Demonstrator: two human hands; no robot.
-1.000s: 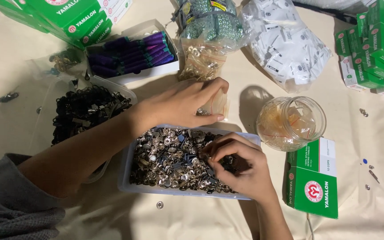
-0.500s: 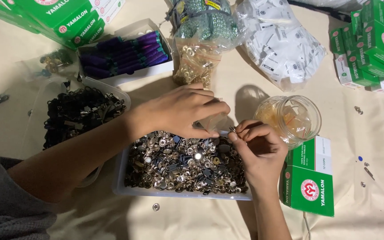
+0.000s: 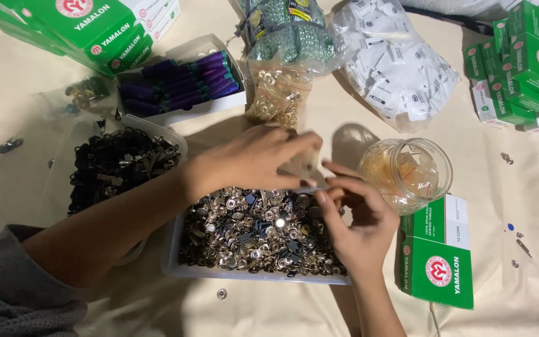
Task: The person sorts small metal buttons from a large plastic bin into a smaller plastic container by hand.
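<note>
Both hands meet over the far edge of the tray [image 3: 176, 265] of metal snaps [image 3: 251, 231].

The left hand [image 3: 251, 159] and right hand [image 3: 357, 218] pinch together on what looks like a small clear bag [image 3: 304, 167], though blur makes that uncertain. The snaps are small, hard, smooth and light, apt to slip; best pinched at the rim between fingertips. Whether a snap sits between the right fingertips is hidden. A glass jar [image 3: 407, 175] stands just beside.
</note>
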